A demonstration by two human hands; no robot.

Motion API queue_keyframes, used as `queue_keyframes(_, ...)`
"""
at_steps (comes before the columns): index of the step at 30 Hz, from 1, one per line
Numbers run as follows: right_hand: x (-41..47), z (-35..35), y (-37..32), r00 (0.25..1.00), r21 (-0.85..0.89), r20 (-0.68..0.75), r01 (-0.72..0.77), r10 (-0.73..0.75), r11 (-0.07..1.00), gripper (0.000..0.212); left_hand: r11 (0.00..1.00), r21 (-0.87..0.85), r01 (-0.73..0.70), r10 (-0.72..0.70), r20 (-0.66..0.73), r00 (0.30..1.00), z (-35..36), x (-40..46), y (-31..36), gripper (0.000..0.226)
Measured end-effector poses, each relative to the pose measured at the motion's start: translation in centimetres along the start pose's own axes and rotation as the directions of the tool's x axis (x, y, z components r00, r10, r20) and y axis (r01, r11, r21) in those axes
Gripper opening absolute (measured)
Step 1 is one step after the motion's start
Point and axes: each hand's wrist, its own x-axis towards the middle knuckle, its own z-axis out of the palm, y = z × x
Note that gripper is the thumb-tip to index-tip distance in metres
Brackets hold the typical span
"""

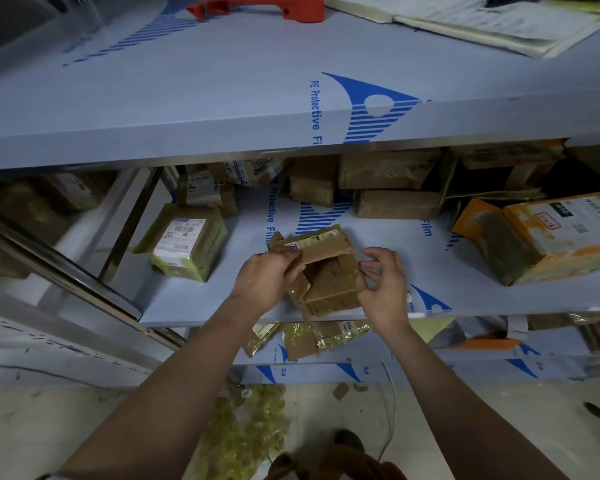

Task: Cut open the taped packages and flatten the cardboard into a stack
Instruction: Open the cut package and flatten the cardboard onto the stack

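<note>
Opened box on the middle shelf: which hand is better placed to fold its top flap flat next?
Left, probably. The left hand already grips the opened box at its top flap; the right hand pinches its right edge.

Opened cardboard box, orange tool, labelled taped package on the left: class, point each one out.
opened cardboard box (329,282), head view, inner flap.
orange tool (274,5), head view, handle.
labelled taped package (182,237), head view, white label.

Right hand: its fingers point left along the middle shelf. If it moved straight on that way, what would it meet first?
The right hand would meet the opened cardboard box first; its fingertips already pinch that box's right edge. The left hand grips the far side. Depth is unclear.
</note>
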Motion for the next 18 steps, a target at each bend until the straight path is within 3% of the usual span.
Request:
queue_keyframes(8, 1.5, 1.3, -1.0, 1.000, -0.116, -0.022, -0.012, 0.010, 0.993, 0.041, 0.994, -0.101, 0.032, -0.035, -0.026, 0.999, -1.2, 0.4, 0.0, 0.028)
queue_keyframes(14, 2.6, 2.5, -1.6, 0.999, -0.497, -0.024, 0.030, -0.048, 0.867, 0.050, 0.990, -0.132, 0.040, -0.037, 0.020, 0.999, -1.7, 0.6, 0.2, 0.030)
queue_keyframes(18, 3.0, 2.6, -2.2, 0.997, -0.545, -0.050, 0.028, -0.066, 0.838, 0.039, 0.973, -0.207, 0.101, -0.100, 0.013, 0.995, -1.6, 0.6, -0.2, 0.028)
